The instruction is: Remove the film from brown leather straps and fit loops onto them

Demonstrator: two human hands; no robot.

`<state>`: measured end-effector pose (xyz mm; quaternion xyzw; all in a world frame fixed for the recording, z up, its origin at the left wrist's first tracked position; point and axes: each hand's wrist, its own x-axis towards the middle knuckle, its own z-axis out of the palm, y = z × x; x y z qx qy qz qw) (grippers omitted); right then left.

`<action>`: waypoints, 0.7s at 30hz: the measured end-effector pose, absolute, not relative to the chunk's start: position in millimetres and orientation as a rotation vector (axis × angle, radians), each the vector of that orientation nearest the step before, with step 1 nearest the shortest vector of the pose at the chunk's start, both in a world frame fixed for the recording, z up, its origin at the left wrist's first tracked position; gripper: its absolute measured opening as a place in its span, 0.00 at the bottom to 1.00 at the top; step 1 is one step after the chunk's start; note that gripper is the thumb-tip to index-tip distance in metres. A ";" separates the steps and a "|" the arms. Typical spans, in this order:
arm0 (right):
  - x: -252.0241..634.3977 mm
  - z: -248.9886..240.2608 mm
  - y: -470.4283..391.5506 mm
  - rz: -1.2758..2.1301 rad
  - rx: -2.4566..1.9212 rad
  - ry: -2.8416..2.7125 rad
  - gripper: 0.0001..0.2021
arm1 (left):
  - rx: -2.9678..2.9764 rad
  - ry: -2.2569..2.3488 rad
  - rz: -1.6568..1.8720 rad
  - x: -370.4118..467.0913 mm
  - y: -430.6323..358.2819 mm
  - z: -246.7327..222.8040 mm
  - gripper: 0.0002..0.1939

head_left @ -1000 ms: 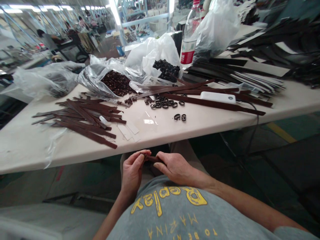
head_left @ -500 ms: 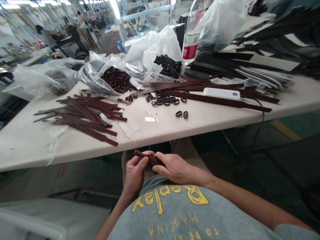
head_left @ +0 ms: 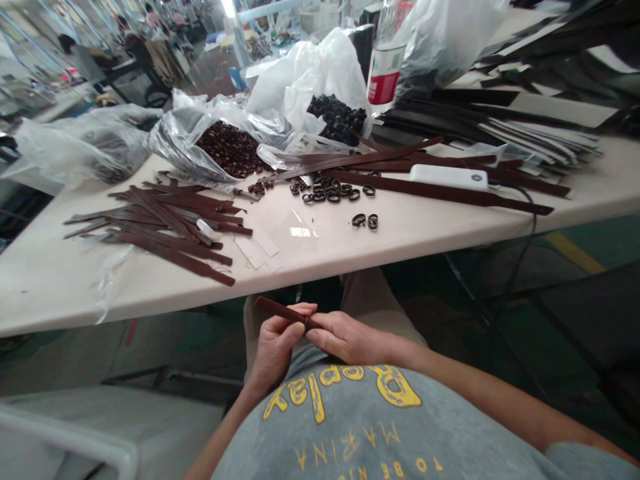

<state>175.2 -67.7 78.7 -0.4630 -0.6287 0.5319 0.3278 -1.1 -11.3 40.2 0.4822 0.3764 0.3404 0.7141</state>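
Close to my lap, below the table edge, a dark brown strap (head_left: 277, 309) lies across both hands, its flat end sticking out to the left. My left hand (head_left: 279, 340) pinches it between thumb and fingers. Right beside it, my right hand (head_left: 345, 335) is closed on the strap's other part, which the fingers mostly hide. On the table, a pile of brown straps (head_left: 175, 223) lies at the left, and several dark loops (head_left: 333, 190) are scattered in the middle. Two loops (head_left: 365, 221) sit apart, nearer the front edge.
Plastic bags with small brown pieces (head_left: 230, 150) and black pieces (head_left: 337, 119) stand at the back of the table (head_left: 320, 257). A bottle (head_left: 386, 73), a white device (head_left: 449, 177) and black strips (head_left: 530, 133) are at the right. People sit far back left.
More of the strap's end now sticks out beyond my left hand. My hands stay close together, and the view has shifted slightly.
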 end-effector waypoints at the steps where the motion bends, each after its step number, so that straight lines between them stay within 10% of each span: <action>1: 175.5 78.5 -67.2 1.413 -1.175 -1.625 0.16 | 1.089 0.831 0.771 -0.7 -10.7 40.1 0.15; 21: 170.7 84.4 -65.5 1.110 -1.713 -2.019 0.15 | 1.020 0.830 0.876 3.3 -15.6 32.7 0.11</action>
